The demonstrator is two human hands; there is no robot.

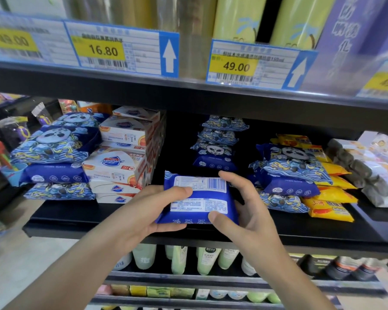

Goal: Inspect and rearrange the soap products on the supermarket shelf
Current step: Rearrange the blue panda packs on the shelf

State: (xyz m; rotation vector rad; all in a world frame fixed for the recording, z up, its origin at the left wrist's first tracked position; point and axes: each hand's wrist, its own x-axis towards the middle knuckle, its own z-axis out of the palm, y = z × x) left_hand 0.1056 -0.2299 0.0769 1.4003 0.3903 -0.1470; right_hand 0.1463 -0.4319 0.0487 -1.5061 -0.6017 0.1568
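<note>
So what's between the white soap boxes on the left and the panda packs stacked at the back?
Head view: only bare dark shelf separates the white soap boxes from the back panda stack.

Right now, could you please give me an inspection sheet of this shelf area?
Surface: black shelf, front middle bare.
Job's things: blue soap pack held label-side up; more panda packs stacked behind and at both sides.
Clutter: white soap boxes stacked left; yellow packs right.
Hands: left hand and right hand both grip the pack.
Cables: nothing seen.
Surroundings: price tags above; bottles below.
</note>
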